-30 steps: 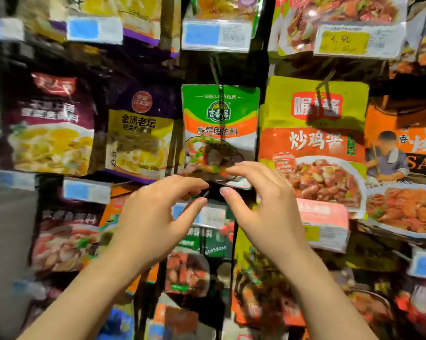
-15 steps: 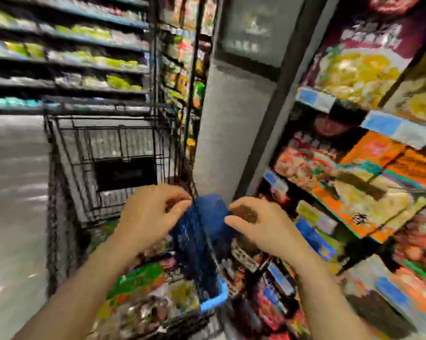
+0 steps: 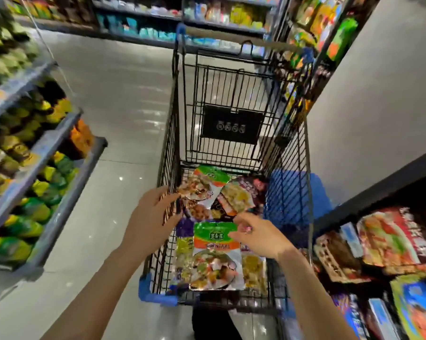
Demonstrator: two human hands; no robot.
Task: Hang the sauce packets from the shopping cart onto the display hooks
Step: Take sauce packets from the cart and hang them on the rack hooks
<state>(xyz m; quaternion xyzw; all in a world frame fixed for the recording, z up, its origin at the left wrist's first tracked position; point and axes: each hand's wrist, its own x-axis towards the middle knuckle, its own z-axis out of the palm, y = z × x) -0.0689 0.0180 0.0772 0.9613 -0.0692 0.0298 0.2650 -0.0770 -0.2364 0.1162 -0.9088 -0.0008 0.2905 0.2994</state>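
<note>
A black wire shopping cart (image 3: pixel 234 77) stands in front of me with several sauce packets lying in its basket. A green-and-orange sauce packet (image 3: pixel 213 253) lies on top nearest me; my right hand (image 3: pixel 258 235) reaches down to its upper right corner, fingertips at the packet's edge. Whether it pinches the packet is not clear. A second green packet (image 3: pixel 207 180) and a dark purple packet (image 3: pixel 239 197) lie further in. My left hand (image 3: pixel 153 217) hovers with relaxed fingers at the cart's left wall, holding nothing. Hanging sauce packets on the display (image 3: pixel 388 239) show at the right.
A shelf of yellow and green bags (image 3: pixel 30 192) runs along the left of the aisle. Grey tiled floor (image 3: pixel 118 114) lies between that shelf and the cart. A grey pillar (image 3: pixel 369 99) rises at the right. More shelves (image 3: pixel 207 18) stand behind the cart.
My view swung from the hanging display down to the cart. Both hands left the hook area and dropped to the basket, the right one reaching the top green packet.
</note>
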